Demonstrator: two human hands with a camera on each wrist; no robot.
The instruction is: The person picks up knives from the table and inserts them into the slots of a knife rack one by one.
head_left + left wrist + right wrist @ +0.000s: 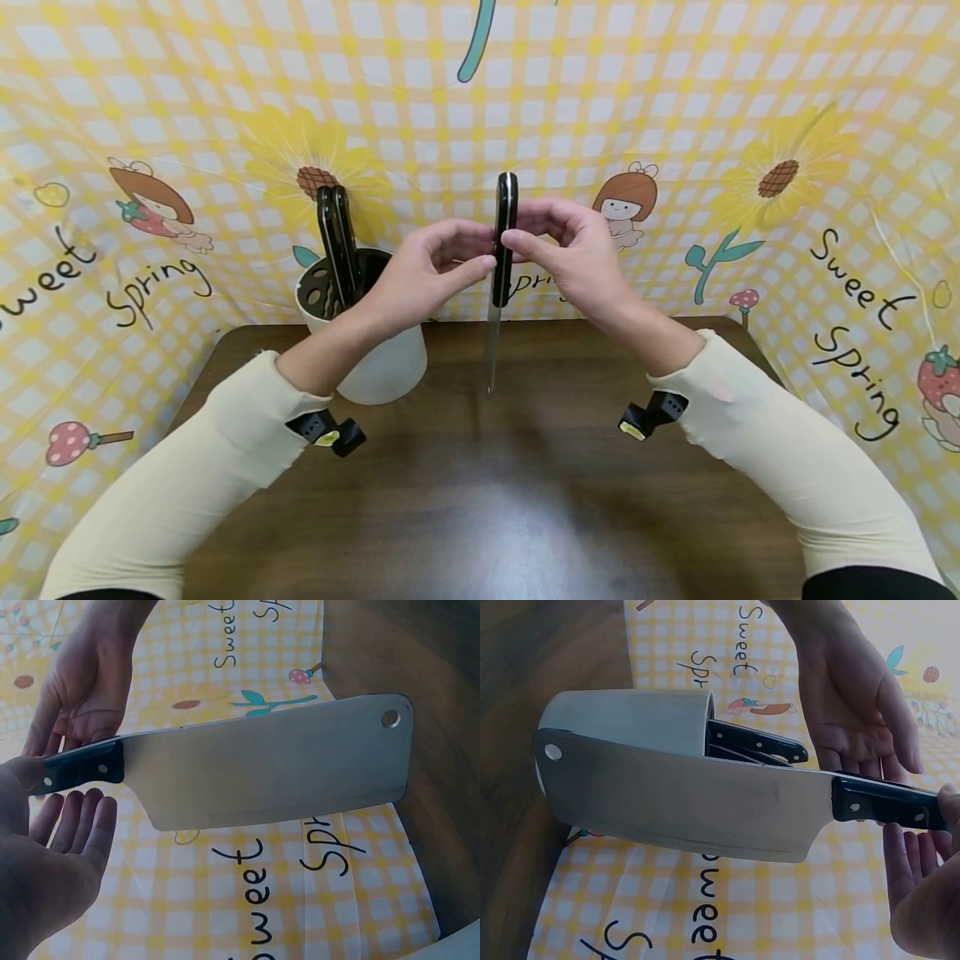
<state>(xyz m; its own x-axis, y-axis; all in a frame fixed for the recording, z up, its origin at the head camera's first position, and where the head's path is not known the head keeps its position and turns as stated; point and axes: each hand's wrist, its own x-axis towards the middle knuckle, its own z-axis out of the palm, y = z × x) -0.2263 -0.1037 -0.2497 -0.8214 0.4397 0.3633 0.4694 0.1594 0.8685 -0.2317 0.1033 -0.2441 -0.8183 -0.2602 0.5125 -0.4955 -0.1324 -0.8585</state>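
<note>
A cleaver (270, 765) with a broad steel blade, a hole near its tip and a black riveted handle (506, 242) hangs blade-down over the table. Its blade appears edge-on in the head view. My right hand (573, 250) pinches the handle, its thumb lying across the near side. On the other side is my left hand (427, 271), thumb and fingers extended, fingertips at the handle. Behind the left wrist, a white knife holder (386, 367) with a dark slotted insert stands upright. Several black-handled knives (337, 242) fill part of it.
The brown wooden table (495, 492) has a yellow checked cloth (420, 125) rising around its back and sides. A small black camera is strapped at each wrist, over cream sleeves (172, 467).
</note>
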